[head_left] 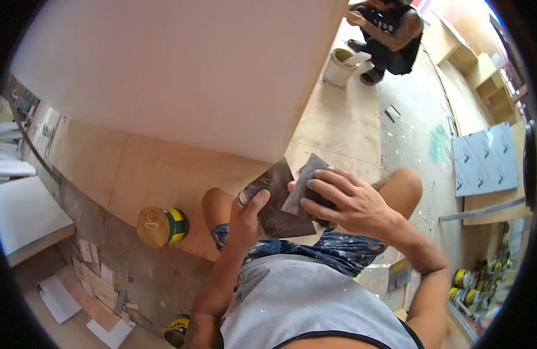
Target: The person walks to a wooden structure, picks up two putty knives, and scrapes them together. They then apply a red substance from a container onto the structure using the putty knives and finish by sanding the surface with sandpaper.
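Above my lap, my left hand (254, 206) grips a dark, flat sheet (280, 203) by its left side, thumb on top. My right hand (347, 198) is wrapped over a grey, dusty block (303, 186) that is tilted and lies at the right part of the sheet. A small pink spot shows between block and sheet. Whether the block touches the sheet cannot be made out. A large white panel (181, 70) stands in front of me, its lower corner just above the sheet.
A yellow-and-black can (163, 225) stands left of my knee, another can (178, 328) lower down. Wood scraps (96, 273) lie at the left. A co-worker (390, 35) squats at the top right near a white bucket (339, 68). A patterned blue-grey sheet (486, 160) is at the right.
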The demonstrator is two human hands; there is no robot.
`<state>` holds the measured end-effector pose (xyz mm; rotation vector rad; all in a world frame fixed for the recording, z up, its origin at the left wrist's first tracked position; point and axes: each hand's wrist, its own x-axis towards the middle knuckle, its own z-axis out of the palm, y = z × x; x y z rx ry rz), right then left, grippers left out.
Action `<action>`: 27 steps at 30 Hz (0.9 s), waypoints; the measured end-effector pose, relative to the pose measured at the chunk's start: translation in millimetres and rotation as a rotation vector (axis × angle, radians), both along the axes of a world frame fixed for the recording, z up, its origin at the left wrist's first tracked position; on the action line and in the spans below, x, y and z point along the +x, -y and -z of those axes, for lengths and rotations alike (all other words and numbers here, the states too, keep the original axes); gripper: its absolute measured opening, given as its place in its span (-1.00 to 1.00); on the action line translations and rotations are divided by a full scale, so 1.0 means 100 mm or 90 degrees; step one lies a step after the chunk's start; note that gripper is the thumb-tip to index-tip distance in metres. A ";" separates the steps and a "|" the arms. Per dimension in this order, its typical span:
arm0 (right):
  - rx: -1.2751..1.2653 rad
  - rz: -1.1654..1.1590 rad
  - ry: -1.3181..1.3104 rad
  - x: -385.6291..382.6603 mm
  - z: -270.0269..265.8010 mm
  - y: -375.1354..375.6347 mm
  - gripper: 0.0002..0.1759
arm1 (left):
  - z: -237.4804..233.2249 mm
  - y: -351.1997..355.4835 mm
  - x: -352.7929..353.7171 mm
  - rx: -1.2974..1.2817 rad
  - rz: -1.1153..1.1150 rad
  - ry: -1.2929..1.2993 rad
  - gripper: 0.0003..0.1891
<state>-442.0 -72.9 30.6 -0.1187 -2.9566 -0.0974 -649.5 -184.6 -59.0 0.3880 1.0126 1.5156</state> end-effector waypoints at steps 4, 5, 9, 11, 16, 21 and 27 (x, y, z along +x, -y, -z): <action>0.038 0.044 0.124 0.13 -0.30 -0.10 -0.49 | -0.07 -0.07 -0.03 0.029 0.035 -0.294 -0.73; 0.059 0.030 0.050 0.06 -0.36 -0.10 -0.50 | -0.08 -0.07 -0.01 0.032 0.017 -0.285 -0.74; 0.058 -0.009 0.124 0.03 -0.14 -0.14 -0.50 | -0.18 -0.12 -0.08 0.043 0.054 -0.405 -0.75; 0.053 0.010 0.095 0.02 -0.26 -0.16 -0.50 | -0.16 -0.15 -0.09 0.029 0.039 -0.356 -0.75; 0.041 0.008 0.051 0.06 -0.01 -0.23 -0.56 | -0.24 -0.21 -0.04 0.025 0.021 -0.322 -0.74; 0.041 0.045 -0.005 -0.01 -0.03 -0.20 -0.45 | -0.26 -0.20 -0.03 0.011 0.035 -0.387 -0.74; -0.018 0.067 -0.044 0.01 0.06 -0.17 -0.43 | -0.19 -0.19 -0.11 0.018 0.030 -0.332 -0.74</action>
